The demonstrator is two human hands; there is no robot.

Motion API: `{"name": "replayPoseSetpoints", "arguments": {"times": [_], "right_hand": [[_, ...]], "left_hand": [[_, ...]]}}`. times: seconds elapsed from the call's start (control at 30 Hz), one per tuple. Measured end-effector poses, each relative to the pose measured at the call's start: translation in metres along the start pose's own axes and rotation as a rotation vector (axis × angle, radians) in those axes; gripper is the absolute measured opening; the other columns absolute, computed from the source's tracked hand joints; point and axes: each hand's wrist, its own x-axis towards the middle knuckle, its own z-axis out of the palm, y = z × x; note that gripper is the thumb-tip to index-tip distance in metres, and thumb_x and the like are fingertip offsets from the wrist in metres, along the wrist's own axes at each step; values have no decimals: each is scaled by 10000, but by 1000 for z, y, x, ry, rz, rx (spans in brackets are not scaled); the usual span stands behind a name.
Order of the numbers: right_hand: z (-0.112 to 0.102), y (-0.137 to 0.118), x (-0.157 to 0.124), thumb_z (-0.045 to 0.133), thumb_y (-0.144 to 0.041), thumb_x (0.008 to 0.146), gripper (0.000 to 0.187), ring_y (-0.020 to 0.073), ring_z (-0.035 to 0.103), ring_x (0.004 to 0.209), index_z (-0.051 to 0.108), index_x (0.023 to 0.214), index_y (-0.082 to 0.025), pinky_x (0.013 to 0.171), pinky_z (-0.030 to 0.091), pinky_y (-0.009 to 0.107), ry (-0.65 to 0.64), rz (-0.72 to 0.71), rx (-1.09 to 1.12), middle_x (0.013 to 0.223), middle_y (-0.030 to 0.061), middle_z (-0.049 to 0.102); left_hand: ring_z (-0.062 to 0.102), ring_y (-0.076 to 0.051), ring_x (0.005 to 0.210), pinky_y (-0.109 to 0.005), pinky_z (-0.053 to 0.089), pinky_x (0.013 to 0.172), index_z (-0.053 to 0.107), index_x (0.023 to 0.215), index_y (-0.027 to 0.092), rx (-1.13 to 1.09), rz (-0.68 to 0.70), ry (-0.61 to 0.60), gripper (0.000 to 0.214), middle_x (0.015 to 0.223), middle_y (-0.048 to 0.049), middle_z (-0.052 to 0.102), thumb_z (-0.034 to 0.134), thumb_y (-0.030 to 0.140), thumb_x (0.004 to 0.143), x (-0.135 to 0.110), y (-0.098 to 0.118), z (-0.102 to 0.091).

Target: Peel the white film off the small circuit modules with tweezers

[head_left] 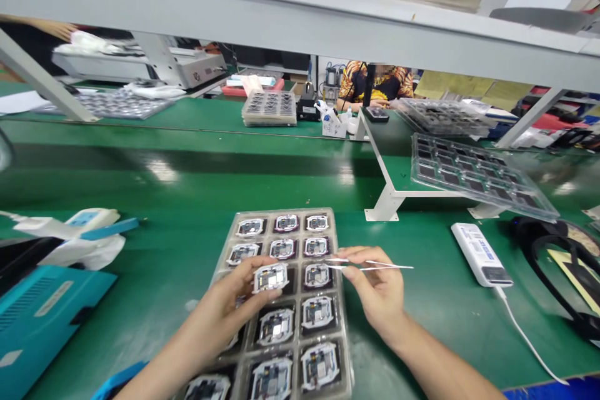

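A plastic tray [338,225] with several compartments lies in front of me, most of them holding a small white-framed circuit board assembly [317,312]. My left hand [234,290] is closed on one such circuit board assembly [270,278], gripped by its edges between thumb and fingers just above the tray's middle column. Over the tray's right edge, my right hand [379,287] pinches a pair of white tweezers [391,266]. Their tips point left, toward the held assembly and apart from it. The left forearm covers part of the tray's left column.
A raised stand [390,200] at the right bears a clear tray [482,184] of dark square parts. A white device with a cable [480,256] and black headphones [557,275] lie at right. At left is a teal box [56,319]. A person [375,87] sits across the bench.
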Motion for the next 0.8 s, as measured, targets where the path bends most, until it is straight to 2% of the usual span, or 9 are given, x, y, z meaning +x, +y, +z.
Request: {"name": "replayPoseSetpoints", "arguments": {"times": [0.07,0.13,0.23,0.33,0.4,0.47,0.6,0.7,0.8], "right_hand": [[0,0,-1,732,-230,887,74,211,763,912,674,932,-238,842,621,383,-6,-4,-3,922,42,799],[0,0,-1,733,-203,885,86,202,761,920,680,941,-241,850,616,369,-8,-3,0,931,37,798],[-1,0,-1,737,-192,880,97,198,760,928,685,944,-243,860,613,362,-9,5,2,939,35,795],[-1,0,-1,734,-193,882,92,206,761,924,686,944,-240,860,614,372,-11,4,-1,929,40,794],[-2,0,0,734,-182,880,100,201,759,926,689,946,-242,861,612,363,-10,0,-2,932,38,793],[-2,0,0,739,-166,873,119,192,756,928,695,950,-245,859,610,344,-6,-5,2,941,33,791],[-2,1,1,740,-139,865,148,175,748,923,709,950,-256,848,603,317,1,-13,17,949,19,779],[-2,1,1,739,-119,859,172,171,743,918,716,950,-263,852,594,313,2,-22,15,935,11,776],[-2,-1,1,752,-113,842,177,163,739,905,724,932,-263,854,584,296,17,-21,10,909,4,779]], "left_hand": [[617,-316,982,-389,487,860,695,1076,295,232,161,49,305,1001,-51,720,733,404,794,1,-7,-2],[577,-359,1128,-473,433,1003,717,1041,284,405,300,60,243,1123,-83,727,710,353,808,3,-15,-2],[524,-382,1211,-541,391,1041,713,1107,289,553,369,68,281,1279,-102,690,698,354,834,5,-29,-1],[513,-368,1236,-530,389,1044,703,1142,296,605,408,49,296,1318,-102,664,656,423,879,10,-34,-5],[539,-359,1195,-520,400,1028,719,1066,267,641,415,61,252,1229,-115,693,587,428,924,17,-27,-7],[545,-383,1166,-540,411,991,730,1000,225,734,380,128,253,1170,-150,702,543,386,945,26,-17,-6],[489,-442,1226,-588,384,973,741,977,168,899,287,222,199,1226,-217,662,574,251,907,44,-4,7],[487,-435,1226,-574,400,956,722,897,168,867,278,208,119,1226,-213,646,622,222,860,54,-4,12],[523,-411,1167,-548,432,924,670,815,190,792,280,179,47,1146,-172,660,660,234,804,58,-2,8]]}}
